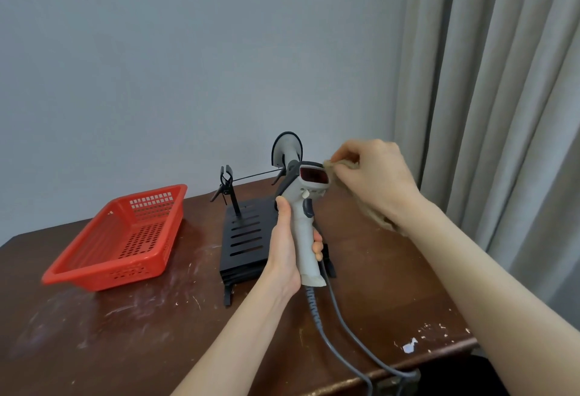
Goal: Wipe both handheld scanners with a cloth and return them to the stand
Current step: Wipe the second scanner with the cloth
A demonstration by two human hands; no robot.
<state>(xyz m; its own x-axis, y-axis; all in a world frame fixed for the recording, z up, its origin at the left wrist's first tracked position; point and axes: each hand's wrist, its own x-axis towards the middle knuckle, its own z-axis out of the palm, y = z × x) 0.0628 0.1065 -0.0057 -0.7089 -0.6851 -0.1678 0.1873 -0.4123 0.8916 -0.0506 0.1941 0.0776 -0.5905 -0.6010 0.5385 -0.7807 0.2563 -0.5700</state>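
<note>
A person's left hand (284, 251) is gripping a grey scanner (298, 212) upright above the desk (125, 333); the right hand (376, 176) is pinching a cloth (329, 166) against its head's three o'clock side, the stand (244, 238) sitting just behind.

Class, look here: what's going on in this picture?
A person is wiping a handheld scanner. The left hand grips its handle, holding it upright above the table. The right hand pinches a brown cloth against the side of the scanner's head. The black stand sits behind it, a red basket further left.
</note>
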